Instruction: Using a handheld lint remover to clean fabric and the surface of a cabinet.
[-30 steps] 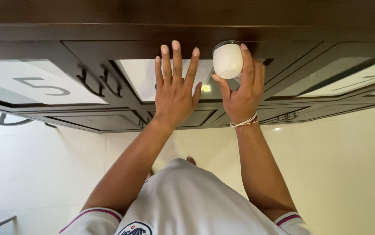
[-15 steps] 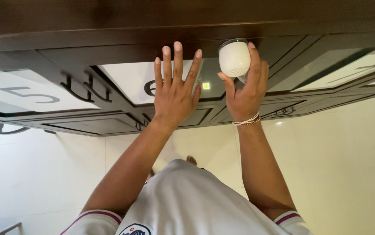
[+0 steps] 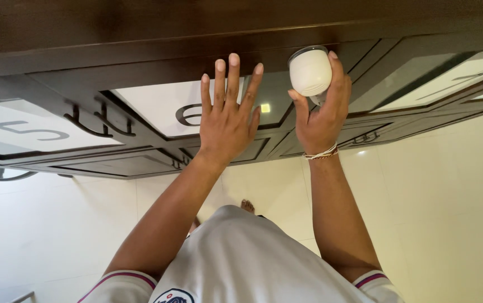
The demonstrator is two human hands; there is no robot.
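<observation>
Head view: right hand [image 3: 321, 115] wraps thumb and fingers around a small white rounded jar [image 3: 310, 72] with a dark rim, its top pressed against the dark wooden cabinet [image 3: 140, 39]. Left hand [image 3: 227, 115] lies flat and open, fingers spread, on the cabinet just left of the jar, holding nothing.
</observation>
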